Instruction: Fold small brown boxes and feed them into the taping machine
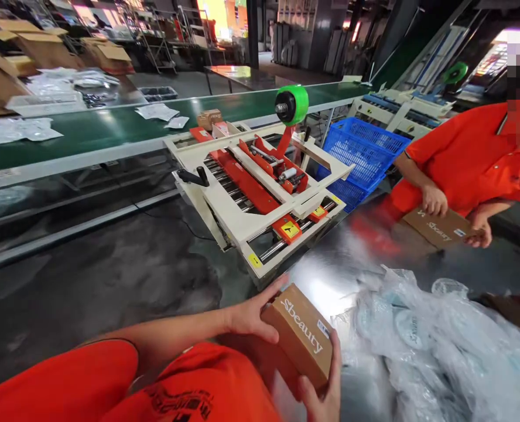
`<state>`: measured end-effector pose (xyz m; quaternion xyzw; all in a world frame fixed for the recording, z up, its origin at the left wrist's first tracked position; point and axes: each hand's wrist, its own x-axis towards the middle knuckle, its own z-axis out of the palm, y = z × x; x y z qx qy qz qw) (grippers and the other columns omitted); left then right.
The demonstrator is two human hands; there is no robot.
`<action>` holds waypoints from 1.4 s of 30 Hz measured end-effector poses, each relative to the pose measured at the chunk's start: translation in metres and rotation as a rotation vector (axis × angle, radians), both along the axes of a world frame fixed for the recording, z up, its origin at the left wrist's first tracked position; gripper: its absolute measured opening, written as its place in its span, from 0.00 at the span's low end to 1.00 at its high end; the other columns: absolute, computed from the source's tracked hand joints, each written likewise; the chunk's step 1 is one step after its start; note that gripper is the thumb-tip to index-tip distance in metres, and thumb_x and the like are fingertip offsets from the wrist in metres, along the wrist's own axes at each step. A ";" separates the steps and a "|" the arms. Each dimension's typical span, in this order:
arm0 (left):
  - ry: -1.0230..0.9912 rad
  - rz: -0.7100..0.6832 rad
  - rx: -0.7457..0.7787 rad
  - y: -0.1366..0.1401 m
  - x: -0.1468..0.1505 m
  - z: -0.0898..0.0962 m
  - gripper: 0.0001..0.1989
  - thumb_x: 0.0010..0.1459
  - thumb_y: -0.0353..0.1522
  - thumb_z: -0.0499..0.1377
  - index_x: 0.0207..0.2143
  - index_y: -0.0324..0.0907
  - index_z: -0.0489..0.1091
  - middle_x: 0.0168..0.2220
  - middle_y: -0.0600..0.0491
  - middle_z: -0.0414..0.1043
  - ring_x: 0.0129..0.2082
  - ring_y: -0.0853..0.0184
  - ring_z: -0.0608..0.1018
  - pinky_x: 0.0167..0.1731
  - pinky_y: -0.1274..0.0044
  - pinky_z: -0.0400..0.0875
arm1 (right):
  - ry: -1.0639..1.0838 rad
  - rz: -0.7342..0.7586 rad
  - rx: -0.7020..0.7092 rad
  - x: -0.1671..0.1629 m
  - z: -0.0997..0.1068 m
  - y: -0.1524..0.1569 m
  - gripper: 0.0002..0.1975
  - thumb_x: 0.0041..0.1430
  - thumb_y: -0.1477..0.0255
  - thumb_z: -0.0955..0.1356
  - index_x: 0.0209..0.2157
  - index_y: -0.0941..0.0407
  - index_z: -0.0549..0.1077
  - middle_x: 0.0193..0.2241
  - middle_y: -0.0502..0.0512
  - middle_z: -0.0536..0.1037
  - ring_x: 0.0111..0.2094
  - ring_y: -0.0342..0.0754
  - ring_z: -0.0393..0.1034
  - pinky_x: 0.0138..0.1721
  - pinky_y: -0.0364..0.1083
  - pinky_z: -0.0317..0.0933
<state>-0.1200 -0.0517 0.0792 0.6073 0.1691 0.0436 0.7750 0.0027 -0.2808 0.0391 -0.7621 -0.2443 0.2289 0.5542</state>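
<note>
Between my two hands is a closed brown cardboard box [303, 331] with white lettering and a small white label on its top. My left hand [255, 313] grips its left end, thumb along the near side and fingers over the far edge. Around the right end is my right hand [324, 381], with the thumb on the near face and the fingers behind. The box is held over the edge of a shiny metal table [330, 275]. To its right lies a pile of clear plastic-wrapped packs [440, 346].
Ahead stands a carton sealing machine [260, 187] with a green tape roll [296, 104]. Behind it runs a green conveyor belt [123, 126] carrying a small box [208, 119] and bags. Blue crates [359, 152] stand right of the machine. At right, a co-worker [466, 164] holds another box [438, 225].
</note>
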 end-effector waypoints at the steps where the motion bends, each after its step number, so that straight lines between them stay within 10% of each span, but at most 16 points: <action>1: 0.023 -0.035 -0.058 0.002 0.002 -0.001 0.80 0.42 0.52 0.81 0.81 0.51 0.29 0.76 0.41 0.57 0.73 0.44 0.66 0.72 0.56 0.60 | 0.089 -0.007 0.030 0.003 -0.007 0.000 0.54 0.58 0.35 0.65 0.78 0.44 0.48 0.74 0.61 0.65 0.71 0.68 0.66 0.63 0.63 0.73; 6: 0.288 0.099 -0.161 0.005 0.032 -0.035 0.69 0.43 0.45 0.77 0.80 0.46 0.44 0.65 0.42 0.73 0.64 0.45 0.75 0.65 0.60 0.69 | 0.417 0.013 -0.109 0.036 -0.038 0.011 0.56 0.58 0.36 0.66 0.77 0.54 0.51 0.69 0.68 0.72 0.68 0.66 0.69 0.66 0.62 0.70; 14: 0.376 0.092 -0.051 0.019 0.099 -0.101 0.64 0.39 0.47 0.77 0.76 0.43 0.56 0.67 0.38 0.72 0.67 0.44 0.72 0.65 0.62 0.67 | -0.174 0.029 -0.388 0.068 -0.086 0.010 0.57 0.61 0.35 0.61 0.77 0.62 0.52 0.77 0.80 0.50 0.80 0.74 0.41 0.73 0.73 0.56; 24: 0.550 0.162 0.406 0.060 0.138 -0.103 0.66 0.33 0.49 0.83 0.72 0.39 0.63 0.61 0.32 0.73 0.64 0.30 0.72 0.64 0.50 0.67 | -0.219 0.106 -0.434 0.078 -0.100 0.051 0.41 0.67 0.47 0.60 0.71 0.60 0.65 0.68 0.75 0.72 0.67 0.71 0.71 0.54 0.64 0.77; 29: 0.409 0.380 0.801 0.064 0.120 -0.119 0.23 0.71 0.38 0.59 0.66 0.45 0.70 0.54 0.41 0.78 0.49 0.52 0.81 0.52 0.62 0.77 | -0.241 0.014 -0.490 0.139 -0.086 0.122 0.44 0.64 0.50 0.58 0.74 0.60 0.58 0.68 0.76 0.71 0.65 0.73 0.72 0.55 0.66 0.74; 38: 0.219 0.202 1.246 0.020 0.077 -0.193 0.10 0.64 0.30 0.60 0.47 0.42 0.77 0.40 0.47 0.78 0.41 0.56 0.78 0.44 0.67 0.75 | -0.220 0.165 -0.279 0.203 -0.080 0.334 0.41 0.64 0.62 0.62 0.75 0.63 0.55 0.69 0.76 0.68 0.66 0.64 0.68 0.62 0.59 0.67; 42: 0.190 0.245 1.328 0.026 0.076 -0.199 0.09 0.64 0.28 0.58 0.44 0.43 0.77 0.39 0.48 0.79 0.39 0.58 0.79 0.43 0.69 0.74 | -0.114 0.310 -0.138 0.182 -0.080 0.361 0.44 0.64 0.63 0.62 0.77 0.64 0.46 0.65 0.74 0.74 0.53 0.54 0.78 0.56 0.55 0.71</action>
